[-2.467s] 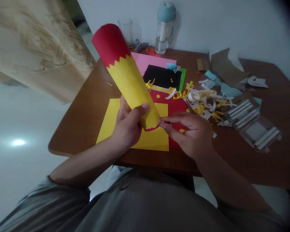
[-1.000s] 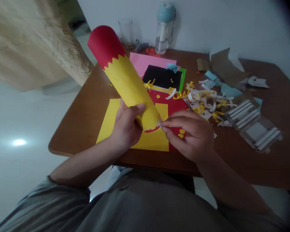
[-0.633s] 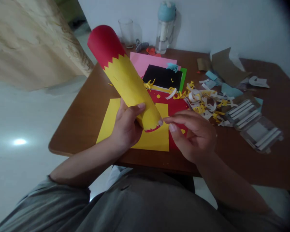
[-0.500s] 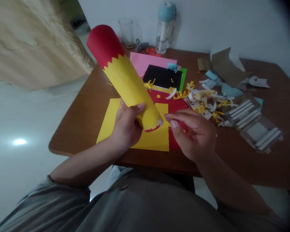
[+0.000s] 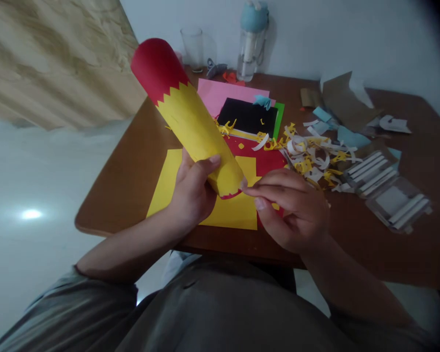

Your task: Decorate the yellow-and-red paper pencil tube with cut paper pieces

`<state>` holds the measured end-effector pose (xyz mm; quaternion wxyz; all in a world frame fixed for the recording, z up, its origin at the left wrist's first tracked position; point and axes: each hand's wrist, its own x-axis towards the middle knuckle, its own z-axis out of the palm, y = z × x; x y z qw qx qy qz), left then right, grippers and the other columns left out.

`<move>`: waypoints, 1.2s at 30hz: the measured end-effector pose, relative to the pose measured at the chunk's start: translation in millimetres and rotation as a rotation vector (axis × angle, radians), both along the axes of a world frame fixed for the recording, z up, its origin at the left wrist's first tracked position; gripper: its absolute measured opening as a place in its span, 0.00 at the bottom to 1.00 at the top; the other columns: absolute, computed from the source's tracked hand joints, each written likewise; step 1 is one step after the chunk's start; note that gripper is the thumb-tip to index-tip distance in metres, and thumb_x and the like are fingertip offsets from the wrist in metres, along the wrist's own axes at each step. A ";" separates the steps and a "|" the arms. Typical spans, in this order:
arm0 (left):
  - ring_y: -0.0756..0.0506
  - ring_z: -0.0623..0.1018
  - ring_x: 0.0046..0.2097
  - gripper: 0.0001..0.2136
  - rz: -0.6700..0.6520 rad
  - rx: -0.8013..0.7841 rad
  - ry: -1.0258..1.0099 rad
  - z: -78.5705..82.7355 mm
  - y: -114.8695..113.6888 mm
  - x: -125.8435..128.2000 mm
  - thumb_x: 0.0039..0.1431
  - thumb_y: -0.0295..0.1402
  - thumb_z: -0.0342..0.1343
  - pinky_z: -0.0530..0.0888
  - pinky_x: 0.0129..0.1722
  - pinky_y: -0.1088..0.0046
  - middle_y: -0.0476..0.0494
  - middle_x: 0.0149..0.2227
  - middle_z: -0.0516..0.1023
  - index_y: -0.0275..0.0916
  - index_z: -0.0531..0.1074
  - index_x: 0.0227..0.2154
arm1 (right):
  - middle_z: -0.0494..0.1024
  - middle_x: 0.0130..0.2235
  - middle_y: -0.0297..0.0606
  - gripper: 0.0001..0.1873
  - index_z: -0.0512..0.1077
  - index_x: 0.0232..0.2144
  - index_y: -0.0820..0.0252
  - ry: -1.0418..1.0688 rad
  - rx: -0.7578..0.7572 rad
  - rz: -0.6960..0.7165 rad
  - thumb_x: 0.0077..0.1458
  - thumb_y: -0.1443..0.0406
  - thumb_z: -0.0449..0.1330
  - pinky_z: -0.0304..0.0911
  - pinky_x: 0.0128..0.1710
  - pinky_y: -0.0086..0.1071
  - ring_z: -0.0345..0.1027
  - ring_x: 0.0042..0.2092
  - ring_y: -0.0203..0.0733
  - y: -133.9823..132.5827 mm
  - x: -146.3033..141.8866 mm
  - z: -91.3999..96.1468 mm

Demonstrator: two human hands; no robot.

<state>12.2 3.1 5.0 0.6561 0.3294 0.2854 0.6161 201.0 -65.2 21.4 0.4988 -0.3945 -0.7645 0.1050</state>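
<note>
A paper tube (image 5: 200, 124), yellow with a red upper end and a zigzag edge between the colours, tilts up to the left. My left hand (image 5: 194, 190) is wrapped round its lower part, thumb on the front. At the tube's lower rim, a pale bit (image 5: 244, 183) of unclear kind sits beside a narrow red edge. My right hand (image 5: 293, 208) reaches that rim with outstretched fingertips, which appear to touch the pale bit. Its thumb is apart from the fingers. Yellow paper (image 5: 227, 215) lies on the table under the tube, next to red paper (image 5: 271, 159).
Yellow and white paper scraps (image 5: 308, 154) are heaped right of the red paper. Beyond my right hand lies an open clear case (image 5: 392, 215) of white sticks. Black paper (image 5: 247, 117), pink paper (image 5: 214, 93), a glass (image 5: 192, 49) and a bottle (image 5: 249, 54) are behind.
My right hand has moved slightly left and its fingertips have come to the tube's lower rim. Its thumb has dropped away from the fingers. My left hand and the tube have hardly moved.
</note>
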 end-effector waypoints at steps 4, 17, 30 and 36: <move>0.36 0.88 0.52 0.23 0.013 0.013 0.010 -1.8 -0.3 -0.2 0.62 0.34 0.73 0.85 0.57 0.56 0.49 0.42 0.86 0.49 0.77 0.58 | 0.93 0.42 0.38 0.15 0.89 0.51 0.47 -0.057 0.069 0.068 0.67 0.70 0.68 0.85 0.48 0.45 0.89 0.42 0.47 1.7 -0.1 -1.2; 0.39 0.87 0.42 0.27 0.000 -0.063 -0.018 -0.1 -2.5 -1.1 0.57 0.36 0.76 0.85 0.47 0.60 0.48 0.40 0.87 0.47 0.77 0.59 | 0.93 0.43 0.37 0.14 0.89 0.48 0.47 -0.014 -0.002 -0.095 0.68 0.72 0.71 0.85 0.48 0.44 0.88 0.42 0.47 1.8 -0.2 -3.5; 0.38 0.87 0.43 0.26 -0.056 -0.026 0.001 4.5 -3.1 -1.4 0.56 0.39 0.76 0.85 0.50 0.58 0.47 0.42 0.86 0.46 0.78 0.57 | 0.92 0.44 0.36 0.16 0.86 0.49 0.47 0.015 -0.051 0.024 0.69 0.74 0.70 0.84 0.48 0.41 0.88 0.44 0.45 4.7 1.1 -4.9; 0.29 0.90 0.57 0.23 -0.086 -0.051 0.044 5.8 -2.1 -0.4 0.56 0.40 0.74 0.87 0.56 0.53 0.41 0.47 0.89 0.45 0.76 0.53 | 0.92 0.45 0.34 0.14 0.84 0.50 0.46 0.260 -0.223 0.013 0.69 0.71 0.71 0.83 0.46 0.42 0.88 0.43 0.45 -1.7 -3.8 -13.5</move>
